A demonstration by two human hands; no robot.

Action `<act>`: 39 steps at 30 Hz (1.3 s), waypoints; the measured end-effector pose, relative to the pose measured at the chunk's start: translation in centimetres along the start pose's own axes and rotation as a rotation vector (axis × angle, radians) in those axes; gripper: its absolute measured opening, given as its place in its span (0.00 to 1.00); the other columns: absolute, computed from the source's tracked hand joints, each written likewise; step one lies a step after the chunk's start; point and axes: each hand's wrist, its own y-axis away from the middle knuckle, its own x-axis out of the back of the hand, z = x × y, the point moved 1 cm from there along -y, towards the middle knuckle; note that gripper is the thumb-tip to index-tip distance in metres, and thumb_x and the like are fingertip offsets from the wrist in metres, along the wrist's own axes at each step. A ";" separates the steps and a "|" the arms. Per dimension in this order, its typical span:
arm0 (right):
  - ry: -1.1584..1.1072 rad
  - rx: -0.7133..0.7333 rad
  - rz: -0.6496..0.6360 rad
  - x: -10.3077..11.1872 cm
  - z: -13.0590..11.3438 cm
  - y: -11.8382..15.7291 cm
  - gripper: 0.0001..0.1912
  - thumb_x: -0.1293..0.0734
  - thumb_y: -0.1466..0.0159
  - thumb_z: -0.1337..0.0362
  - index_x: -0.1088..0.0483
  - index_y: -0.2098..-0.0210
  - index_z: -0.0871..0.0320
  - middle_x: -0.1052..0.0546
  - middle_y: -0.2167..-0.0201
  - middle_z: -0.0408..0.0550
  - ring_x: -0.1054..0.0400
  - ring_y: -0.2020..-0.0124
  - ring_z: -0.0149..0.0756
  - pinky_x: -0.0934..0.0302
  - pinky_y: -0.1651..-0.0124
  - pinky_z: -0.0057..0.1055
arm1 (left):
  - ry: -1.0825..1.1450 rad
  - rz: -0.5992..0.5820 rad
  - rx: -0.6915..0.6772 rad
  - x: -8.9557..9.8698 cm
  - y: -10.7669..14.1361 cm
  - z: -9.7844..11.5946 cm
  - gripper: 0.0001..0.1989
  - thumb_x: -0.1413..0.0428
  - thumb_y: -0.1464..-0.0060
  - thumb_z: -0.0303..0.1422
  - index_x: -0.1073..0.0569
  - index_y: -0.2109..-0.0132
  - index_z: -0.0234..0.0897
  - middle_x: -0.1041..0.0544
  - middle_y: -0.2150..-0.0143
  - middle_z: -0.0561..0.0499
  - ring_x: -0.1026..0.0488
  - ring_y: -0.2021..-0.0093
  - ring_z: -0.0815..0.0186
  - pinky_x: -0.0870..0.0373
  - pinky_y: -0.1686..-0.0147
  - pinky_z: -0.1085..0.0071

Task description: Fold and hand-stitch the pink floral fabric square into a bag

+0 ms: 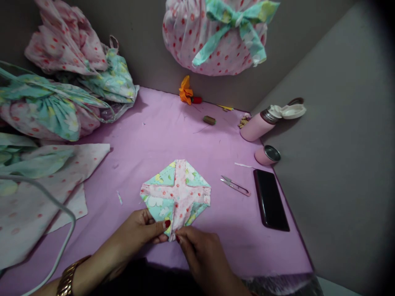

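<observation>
A folded fabric patch point(182, 191), roughly eight-sided, has a pink dotted cross between mint floral corners. My left hand point(145, 228) grips its lower left edge, thumb on top and fingers beneath. At the bottom tip of the patch, my right hand point(200, 246) is closed in a pinch against the fabric; whatever is between those fingertips is too small to make out. Thread snips point(236, 186) lie to the right of the patch, near a white strip point(245, 165).
A phone point(271, 199), a pink cup point(267, 155) and an open pink bottle point(259, 125) line the right edge. A brown thread spool point(210, 120) lies farther back. Fabric bags point(46, 107) and loose cloth point(46, 193) fill the left, where a cable point(66, 230) curves; another bag point(216, 41) hangs behind.
</observation>
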 end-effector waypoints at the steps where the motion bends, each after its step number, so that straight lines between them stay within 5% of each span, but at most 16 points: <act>1: -0.002 -0.006 -0.003 0.0 0.0 0.0 0.10 0.44 0.36 0.69 0.32 0.67 0.57 0.26 0.74 0.42 0.32 0.74 0.30 0.45 0.71 0.23 | 0.000 -0.002 0.001 0.0 0.0 0.0 0.09 0.38 0.62 0.36 0.26 0.73 0.35 0.26 0.79 0.55 0.35 0.78 0.72 0.41 0.74 0.75; 16: -0.158 -0.028 0.032 -0.2 -0.1 -0.6 0.09 0.43 0.37 0.69 0.33 0.67 0.58 0.26 0.73 0.44 0.33 0.73 0.30 0.44 0.70 0.23 | 0.013 -0.038 -0.011 0.1 -0.2 -0.2 0.09 0.38 0.60 0.36 0.27 0.72 0.34 0.27 0.78 0.56 0.34 0.78 0.73 0.41 0.75 0.77; 24: -0.363 -0.073 0.050 -0.5 -0.3 -0.7 0.10 0.43 0.37 0.67 0.33 0.70 0.58 0.39 0.86 0.37 0.43 0.84 0.26 0.48 0.78 0.21 | -0.008 -0.055 -0.020 0.1 -0.2 -0.3 0.10 0.39 0.58 0.37 0.26 0.71 0.34 0.26 0.78 0.55 0.34 0.77 0.72 0.40 0.74 0.76; 39: -0.396 -0.094 0.050 -0.6 0.1 -0.9 0.09 0.41 0.38 0.67 0.30 0.70 0.58 0.37 0.84 0.38 0.46 0.84 0.25 0.50 0.80 0.20 | 0.037 -0.079 -0.039 0.0 0.1 -0.1 0.10 0.40 0.56 0.37 0.26 0.72 0.33 0.27 0.78 0.54 0.34 0.77 0.72 0.41 0.74 0.75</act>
